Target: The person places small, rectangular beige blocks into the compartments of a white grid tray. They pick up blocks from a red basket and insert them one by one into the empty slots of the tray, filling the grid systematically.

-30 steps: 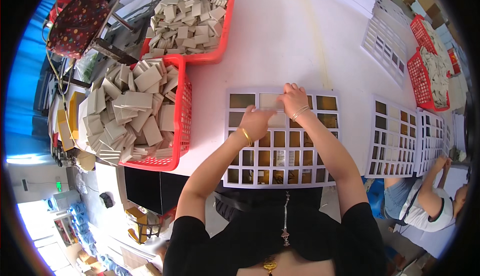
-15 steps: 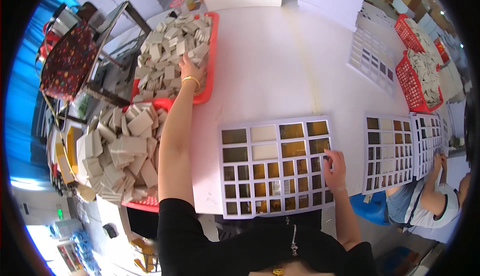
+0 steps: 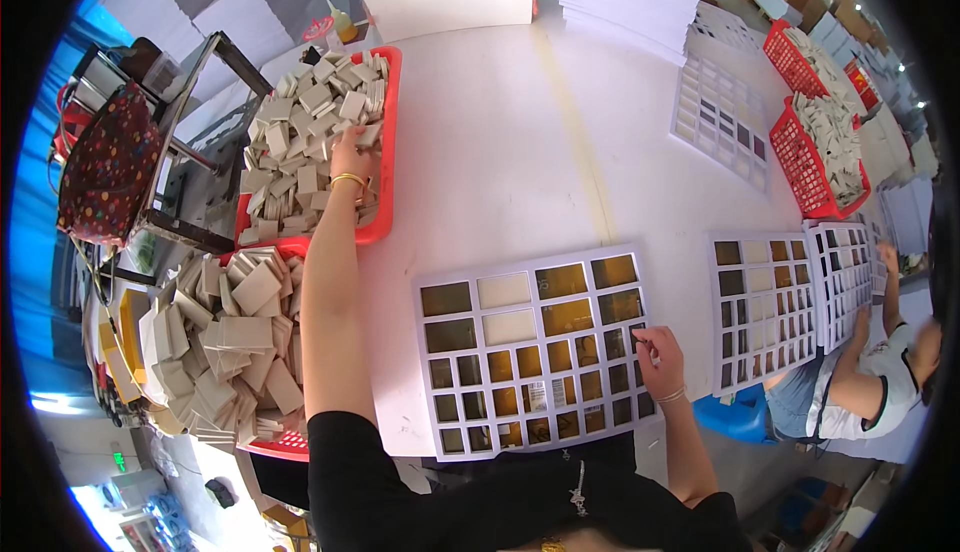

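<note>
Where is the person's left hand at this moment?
In the head view, the left hand is at the upper left, reaching into the far red tray of beige tiles, above the white grid board.

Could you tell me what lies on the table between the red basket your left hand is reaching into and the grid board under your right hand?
In the head view, only bare white table separates the red basket from the grid board.

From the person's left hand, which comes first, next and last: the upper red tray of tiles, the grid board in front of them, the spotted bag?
1. Upper red tray: left hand is in it.
2. Spotted bag: off to the left.
3. Grid board: lower right, under the right hand.
</note>
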`<state>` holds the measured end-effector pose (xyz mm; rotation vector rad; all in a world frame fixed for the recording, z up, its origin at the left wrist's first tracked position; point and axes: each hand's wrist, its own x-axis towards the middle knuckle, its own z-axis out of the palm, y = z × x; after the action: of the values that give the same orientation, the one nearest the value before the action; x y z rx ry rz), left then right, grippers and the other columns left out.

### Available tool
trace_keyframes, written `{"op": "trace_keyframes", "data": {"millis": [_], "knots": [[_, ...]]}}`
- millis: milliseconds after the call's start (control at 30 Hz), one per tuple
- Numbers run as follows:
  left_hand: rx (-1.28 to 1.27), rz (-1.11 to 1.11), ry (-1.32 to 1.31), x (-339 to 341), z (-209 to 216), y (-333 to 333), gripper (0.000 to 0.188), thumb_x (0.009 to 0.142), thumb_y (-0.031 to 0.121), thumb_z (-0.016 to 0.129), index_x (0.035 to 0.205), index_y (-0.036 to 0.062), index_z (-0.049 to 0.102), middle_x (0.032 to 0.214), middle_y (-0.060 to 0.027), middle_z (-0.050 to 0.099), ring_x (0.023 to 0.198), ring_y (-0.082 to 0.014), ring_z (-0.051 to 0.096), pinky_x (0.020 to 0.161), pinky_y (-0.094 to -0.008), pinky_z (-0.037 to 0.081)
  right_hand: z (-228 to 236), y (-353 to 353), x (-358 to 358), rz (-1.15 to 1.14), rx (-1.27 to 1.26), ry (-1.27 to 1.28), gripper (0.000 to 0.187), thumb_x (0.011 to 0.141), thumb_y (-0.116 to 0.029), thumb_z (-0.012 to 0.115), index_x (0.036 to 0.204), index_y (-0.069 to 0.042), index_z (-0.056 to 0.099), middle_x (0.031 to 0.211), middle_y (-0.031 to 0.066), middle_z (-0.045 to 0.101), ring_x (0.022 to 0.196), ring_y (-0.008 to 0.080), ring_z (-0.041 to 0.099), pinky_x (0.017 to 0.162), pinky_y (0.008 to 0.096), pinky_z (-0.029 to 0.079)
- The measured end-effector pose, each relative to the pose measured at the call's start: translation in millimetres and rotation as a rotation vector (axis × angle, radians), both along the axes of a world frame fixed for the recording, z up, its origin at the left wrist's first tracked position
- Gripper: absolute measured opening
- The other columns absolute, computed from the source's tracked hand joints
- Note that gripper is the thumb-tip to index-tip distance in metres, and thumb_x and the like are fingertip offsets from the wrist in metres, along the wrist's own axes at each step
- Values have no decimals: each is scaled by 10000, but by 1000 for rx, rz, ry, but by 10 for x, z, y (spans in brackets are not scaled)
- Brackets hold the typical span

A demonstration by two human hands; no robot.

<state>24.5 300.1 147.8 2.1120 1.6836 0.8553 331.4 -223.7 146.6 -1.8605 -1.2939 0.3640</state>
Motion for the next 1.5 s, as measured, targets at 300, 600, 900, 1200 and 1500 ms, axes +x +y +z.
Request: {"op": "trace_keyframes", "data": {"millis": [300, 600, 900, 1200, 1500], "knots": [[-222, 38, -599, -715, 63, -57, 230, 848, 173, 663, 1052, 68, 642, 801, -33, 660, 543, -77, 565, 367, -245, 391, 10, 244, -129, 80, 63, 56, 190, 813, 31, 576, 978, -38, 641, 816, 74, 556, 622, 147, 498, 542, 256, 407], [-726, -696, -477, 227, 598, -2058, 312, 882, 83, 629, 1182, 18, 574, 1084, -43, 637, 940, -124, 607, 839, -293, 503, 381, 931, -731, 171, 281, 401, 271, 825, -26, 637, 1093, -37, 596, 886, 46, 584, 674, 76, 513, 561, 206, 419], [-1020, -669, -800, 432, 237, -3670, 246, 910, 114, 607, 1140, 33, 572, 974, -33, 637, 836, -74, 599, 720, -240, 502, 69, 831, -1098, 275, 347, 682, 316, 843, -17, 648, 1124, -22, 505, 905, 63, 612, 753, 96, 616, 568, 198, 468], [-1164, -141, -1426, 99, -206, -4280, 170, 974, 186, 493, 1074, 79, 577, 893, 1, 571, 734, -99, 568, 609, -222, 483, 10, 476, -992, 410, -54, 976, 252, 885, -77, 619, 1122, -43, 538, 897, 42, 609, 671, 68, 606, 426, 173, 416], [-1001, -288, -1079, 36, -279, -4468, 241, 920, 213, 620, 1043, 7, 626, 903, -8, 629, 798, -62, 544, 712, -217, 447, -80, 306, -1204, 412, -151, 954, 206, 869, -69, 635, 1027, -23, 512, 907, 46, 603, 679, 49, 575, 430, 179, 425]]}}
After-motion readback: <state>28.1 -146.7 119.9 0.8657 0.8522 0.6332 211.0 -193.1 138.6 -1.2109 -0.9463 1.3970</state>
